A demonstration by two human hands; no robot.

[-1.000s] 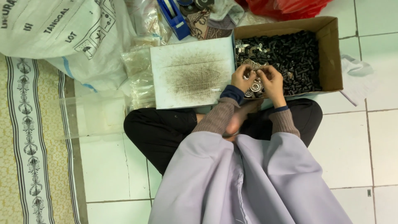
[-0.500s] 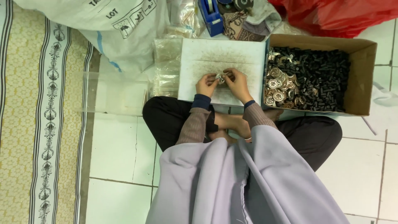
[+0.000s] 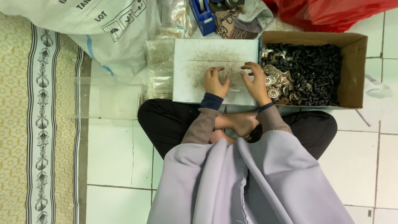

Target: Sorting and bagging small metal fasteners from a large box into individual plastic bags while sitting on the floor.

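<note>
We press both hands on the white board (image 3: 195, 62). The left hand (image 3: 215, 81) is curled, fingertips down on the board; the right hand (image 3: 256, 81) is spread flat beside it. We cannot tell if either holds a small part. Just right of the right hand stands the cardboard box (image 3: 356, 70) with black pieces (image 3: 315, 70) and silver discs (image 3: 275, 79). We think small parts can slide off the board if we tilt it.
</note>
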